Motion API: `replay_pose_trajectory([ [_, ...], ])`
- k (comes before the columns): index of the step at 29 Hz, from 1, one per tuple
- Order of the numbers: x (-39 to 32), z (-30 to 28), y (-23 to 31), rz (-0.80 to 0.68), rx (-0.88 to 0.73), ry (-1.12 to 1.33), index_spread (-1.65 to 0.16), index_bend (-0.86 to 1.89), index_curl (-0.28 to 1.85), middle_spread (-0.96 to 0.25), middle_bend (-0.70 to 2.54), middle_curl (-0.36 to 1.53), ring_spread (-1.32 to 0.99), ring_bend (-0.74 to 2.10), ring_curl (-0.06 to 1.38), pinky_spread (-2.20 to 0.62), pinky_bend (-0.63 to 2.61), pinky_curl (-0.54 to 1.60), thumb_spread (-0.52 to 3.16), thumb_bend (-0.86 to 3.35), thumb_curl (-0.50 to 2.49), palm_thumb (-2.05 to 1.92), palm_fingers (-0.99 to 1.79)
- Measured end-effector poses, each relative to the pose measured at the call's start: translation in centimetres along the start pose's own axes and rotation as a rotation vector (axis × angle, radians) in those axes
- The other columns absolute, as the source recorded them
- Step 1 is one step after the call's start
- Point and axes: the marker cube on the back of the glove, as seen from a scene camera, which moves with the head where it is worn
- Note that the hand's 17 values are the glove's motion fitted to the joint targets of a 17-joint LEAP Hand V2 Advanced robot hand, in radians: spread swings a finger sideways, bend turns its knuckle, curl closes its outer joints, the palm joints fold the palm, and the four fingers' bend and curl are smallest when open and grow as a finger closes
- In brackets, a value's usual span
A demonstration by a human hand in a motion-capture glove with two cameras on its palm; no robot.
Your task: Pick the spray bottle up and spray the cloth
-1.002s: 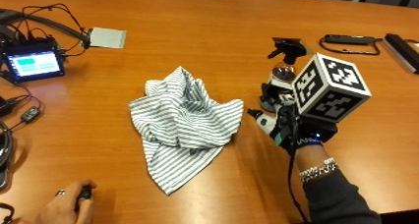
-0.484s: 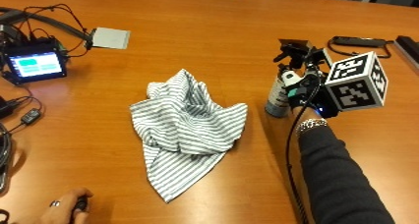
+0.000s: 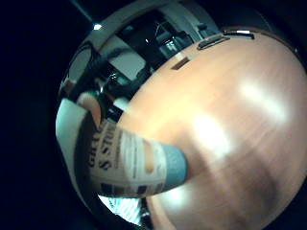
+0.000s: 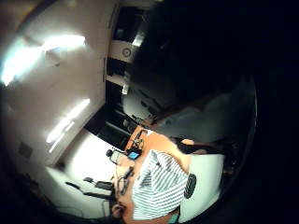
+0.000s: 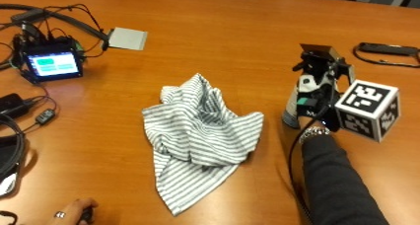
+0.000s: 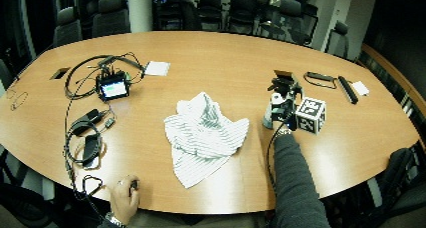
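Observation:
A striped grey-and-white cloth (image 5: 200, 136) lies crumpled in the middle of the wooden table (image 5: 216, 22). To its right stands the spray bottle (image 5: 297, 105), white with a teal label and a black trigger head. My gloved right hand (image 5: 323, 110) is wrapped around the bottle's body from the side away from the cloth. The little finger side palm view is filled by the bottle's printed label (image 3: 132, 163), with its base toward the tabletop (image 3: 225, 124). The thumb side palm view looks past the bottle's white shoulder (image 4: 205, 179) to the cloth (image 4: 156, 186). I cannot tell whether the base touches the table.
A small screen device (image 5: 51, 62) with cables and a grey pad (image 5: 128, 38) sit at the far left. A black strap-like object (image 5: 387, 52) lies at the far right. The person's bare hand (image 5: 75, 212) rests near the front edge, left of the cloth.
My hand has shifted a little to the right beside the cloth and now wraps the bottle, the sleeve reaching in from the near edge. The cloth has not moved.

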Motion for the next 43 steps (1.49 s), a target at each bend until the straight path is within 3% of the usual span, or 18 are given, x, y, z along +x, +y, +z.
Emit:
replay_pose_trajectory([
  [9,0.4,-4.1,2.6,-0.059,0.092,0.051,-0.3,0.17,0.41,-0.25,0.29,0.4,-0.17,0.48,0.39,-0.12,0.39,0.36,0.9,0.05,0.47,0.92,1.28],
  [14,0.8,-2.4,2.4,-0.113,-0.039,0.1,-0.3,0.17,0.42,-0.25,0.3,0.42,-0.17,0.5,0.41,-0.18,0.44,0.38,0.88,0.02,0.49,0.93,1.28],
  [17,-0.2,-0.8,2.1,-0.228,-0.175,0.173,-0.29,0.18,0.43,-0.26,0.31,0.43,-0.18,0.5,0.41,-0.18,0.44,0.38,0.87,0.0,0.51,0.94,1.26],
  [27,-7.7,1.8,2.8,-0.728,-0.378,0.467,-0.29,0.18,0.46,-0.25,0.32,0.45,-0.17,0.5,0.42,-0.17,0.43,0.38,0.87,-0.02,0.54,0.97,1.24],
  [43,-11.4,4.8,8.1,-1.275,-0.491,0.989,-0.29,0.18,0.49,-0.26,0.33,0.47,-0.17,0.48,0.43,-0.17,0.43,0.38,0.83,-0.02,0.59,0.97,1.24],
])
